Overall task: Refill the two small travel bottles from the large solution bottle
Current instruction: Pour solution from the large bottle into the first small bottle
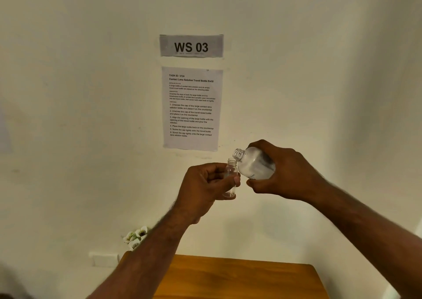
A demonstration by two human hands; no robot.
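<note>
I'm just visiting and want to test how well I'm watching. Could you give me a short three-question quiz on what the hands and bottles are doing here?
1. True or false: the small travel bottle stands on the wooden table.
2. Which hand holds the large solution bottle? A. left hand B. right hand C. neither
3. Fill in: the large bottle is tipped so its open neck points toward the small bottle's ____.

Key
1. False; it is held up in the air in the left hand.
2. B
3. Mouth (both are uncapped)
</note>
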